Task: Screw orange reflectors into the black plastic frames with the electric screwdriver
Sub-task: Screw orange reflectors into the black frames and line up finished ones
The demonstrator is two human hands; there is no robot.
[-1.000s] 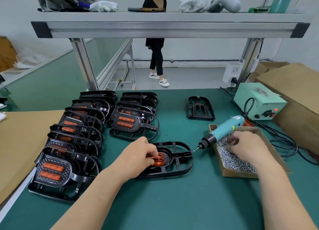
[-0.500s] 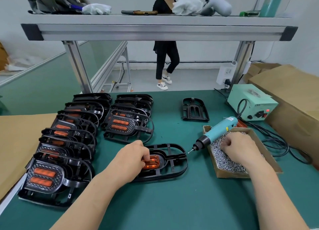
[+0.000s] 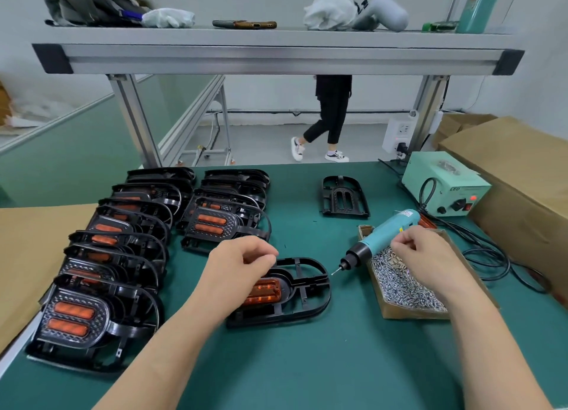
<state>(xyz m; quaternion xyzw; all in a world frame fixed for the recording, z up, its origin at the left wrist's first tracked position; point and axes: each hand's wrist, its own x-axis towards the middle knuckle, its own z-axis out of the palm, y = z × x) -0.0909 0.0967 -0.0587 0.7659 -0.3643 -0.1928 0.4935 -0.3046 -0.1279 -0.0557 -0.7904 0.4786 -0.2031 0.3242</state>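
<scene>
A black frame point(image 3: 310, 286) lies flat on the green mat in front of me, with an orange reflector point(image 3: 265, 291) seated in its left half. My left hand point(image 3: 239, 265) hovers over that reflector, and its curled fingers grip the frame's far rim. My right hand point(image 3: 427, 256) is raised just above the cardboard box of screws point(image 3: 405, 286). Its fingertips are pinched together on a screw that is too small to see clearly. The teal electric screwdriver point(image 3: 384, 234) leans on the box's left edge with its bit pointing down toward the frame. No hand grips it.
Several black frames with orange reflectors point(image 3: 123, 249) are stacked in two rows at the left. One empty frame point(image 3: 344, 197) lies at the back. The green power unit point(image 3: 445, 185), its black cables point(image 3: 488, 256) and a cardboard carton point(image 3: 522, 176) are at the right. A person walks behind the bench.
My left hand lifted off the reflector and curled at the frame's rim. My right hand rose out of the screws with its fingertips pinched. The person behind walked right.
</scene>
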